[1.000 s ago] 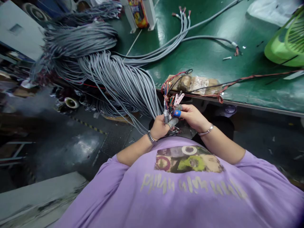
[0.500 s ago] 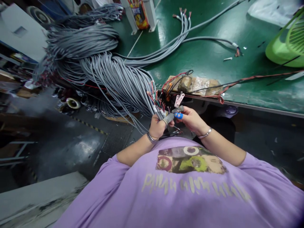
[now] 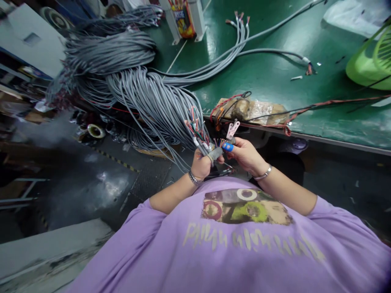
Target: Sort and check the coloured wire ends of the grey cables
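Grey cable ends [image 3: 200,146] up, just off the near edge of the desk [image 3: 275,75] | left hand [image 3: 200,166] wrapped round them | right hand [image 3: 249,156] close beside, fingertips pinching coloured wires [image 3: 218,142]!

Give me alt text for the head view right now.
The left hand grips gray cables with splayed colored wire ends; the right hand is at fine wires beside them. A large gray cable bundle hangs off the green bench.

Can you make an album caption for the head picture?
Left hand holding gray cables, right hand at their colorful wires, beside a green table.
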### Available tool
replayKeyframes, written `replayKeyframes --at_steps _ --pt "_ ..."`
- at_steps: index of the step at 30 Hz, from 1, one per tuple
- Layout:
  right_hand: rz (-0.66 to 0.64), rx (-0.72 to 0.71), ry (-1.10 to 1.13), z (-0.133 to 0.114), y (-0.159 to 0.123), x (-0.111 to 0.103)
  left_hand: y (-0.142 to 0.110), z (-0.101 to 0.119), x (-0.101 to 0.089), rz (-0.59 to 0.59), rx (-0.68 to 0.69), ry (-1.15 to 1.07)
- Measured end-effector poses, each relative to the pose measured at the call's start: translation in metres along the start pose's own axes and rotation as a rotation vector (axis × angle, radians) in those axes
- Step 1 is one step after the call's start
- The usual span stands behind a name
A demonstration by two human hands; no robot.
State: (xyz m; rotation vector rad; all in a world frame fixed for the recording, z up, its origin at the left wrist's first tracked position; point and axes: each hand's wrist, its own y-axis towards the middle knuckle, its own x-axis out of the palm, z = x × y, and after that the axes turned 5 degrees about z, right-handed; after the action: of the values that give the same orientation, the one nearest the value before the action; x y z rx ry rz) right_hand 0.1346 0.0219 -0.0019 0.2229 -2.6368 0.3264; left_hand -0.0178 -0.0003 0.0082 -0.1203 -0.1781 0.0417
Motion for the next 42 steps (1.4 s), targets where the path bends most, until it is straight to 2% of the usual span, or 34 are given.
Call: replayKeyframes --at_steps 3,8,15,18,22,30,33,37,39,42 --pt "0.019 0.001 0.008 0.004 0.000 -0.004 0.000 0.003 0.003 0.063 -0.033 -0.060" --pt "0.016 0.032 0.012 0.006 -0.001 -0.005 0.000 0.001 0.002 0.085 -0.014 -0.060" --pt "-0.042 0.019 0.072 0.003 -0.004 0.012 0.000 -0.005 -0.002 0.022 0.027 0.007" --pt "-0.012 0.033 0.086 0.005 -0.005 0.013 -0.001 -0.006 -0.003 0.024 0.021 0.023" --pt "0.031 0.063 0.107 0.008 -0.006 0.013 -0.001 -0.006 -0.001 0.082 0.003 0.034" --pt "0.121 0.012 0.093 0.008 -0.006 0.015 -0.001 0.003 0.005 0.169 -0.057 -0.005" --pt "0.086 0.028 0.093 0.008 -0.007 0.011 -0.001 0.003 0.005 0.173 -0.045 -0.021" --pt "-0.029 0.144 0.161 0.007 -0.004 -0.003 -0.001 0.004 0.004 0.178 -0.083 -0.072" --pt "-0.026 0.198 0.196 0.005 0.002 -0.011 -0.001 0.006 0.004 0.148 -0.112 -0.086" --pt "0.028 0.199 0.184 0.000 0.015 -0.018 0.001 0.009 0.005 0.084 -0.147 -0.095"
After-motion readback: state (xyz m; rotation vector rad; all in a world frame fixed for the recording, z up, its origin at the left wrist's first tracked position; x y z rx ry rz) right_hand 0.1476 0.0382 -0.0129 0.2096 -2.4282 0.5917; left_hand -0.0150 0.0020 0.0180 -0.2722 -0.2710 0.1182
